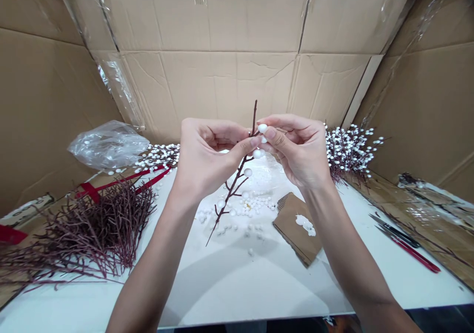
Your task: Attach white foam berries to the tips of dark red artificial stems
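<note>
My left hand (202, 162) pinches a thin brown twig (232, 189) between thumb and fingers, near its upper end. The twig stands tilted, with its lower tip pointing down toward the table. My right hand (296, 150) is close beside it, fingertips on a small white foam ball (262, 128) at the twig. More white balls (248, 172) sit along the twig. Below my hands, loose white balls (252, 205) lie scattered on the white table (237, 288). A cardboard scrap (296, 231) with a white smear lies under my right wrist.
A heap of bare reddish twigs (99, 229) lies at the left, with a red ribbon (122, 180) behind it. Twigs covered in white balls (350, 150) stand at the right. A plastic bag (107, 145) lies at the back left. Red-handled scissors (403, 239) lie at the right. Cardboard sheets (207, 76) wall the back.
</note>
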The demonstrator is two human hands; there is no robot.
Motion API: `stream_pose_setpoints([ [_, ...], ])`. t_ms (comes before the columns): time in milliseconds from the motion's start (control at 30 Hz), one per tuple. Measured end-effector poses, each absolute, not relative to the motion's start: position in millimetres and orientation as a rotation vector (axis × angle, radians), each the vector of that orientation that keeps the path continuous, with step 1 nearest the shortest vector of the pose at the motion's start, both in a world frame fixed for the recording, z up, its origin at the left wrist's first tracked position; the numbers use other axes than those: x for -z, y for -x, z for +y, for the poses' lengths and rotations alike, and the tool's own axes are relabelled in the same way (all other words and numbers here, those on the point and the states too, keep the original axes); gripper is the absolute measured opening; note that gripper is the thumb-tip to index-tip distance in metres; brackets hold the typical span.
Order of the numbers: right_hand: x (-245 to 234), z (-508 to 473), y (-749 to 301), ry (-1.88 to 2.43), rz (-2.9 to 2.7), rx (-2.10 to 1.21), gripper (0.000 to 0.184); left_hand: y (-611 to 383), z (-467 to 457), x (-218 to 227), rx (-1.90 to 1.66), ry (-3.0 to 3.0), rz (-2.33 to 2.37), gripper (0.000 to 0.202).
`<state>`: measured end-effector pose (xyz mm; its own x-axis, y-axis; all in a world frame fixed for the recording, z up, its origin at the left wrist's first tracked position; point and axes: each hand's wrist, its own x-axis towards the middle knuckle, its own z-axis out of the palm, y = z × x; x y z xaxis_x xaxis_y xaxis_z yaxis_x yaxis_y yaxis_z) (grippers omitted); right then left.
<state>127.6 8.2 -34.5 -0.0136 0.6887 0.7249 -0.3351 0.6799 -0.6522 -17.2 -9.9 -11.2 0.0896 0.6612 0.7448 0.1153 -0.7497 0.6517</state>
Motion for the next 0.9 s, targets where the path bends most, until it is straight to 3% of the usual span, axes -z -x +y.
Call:
stream_pose_setpoints([
  [900, 35.7, 18.3, -127.5, 0.32, -1.326, -0.896, 0.013, 12.6, -9.2, 9.3, -1.749, -1.905, 0.768, 0.011],
])
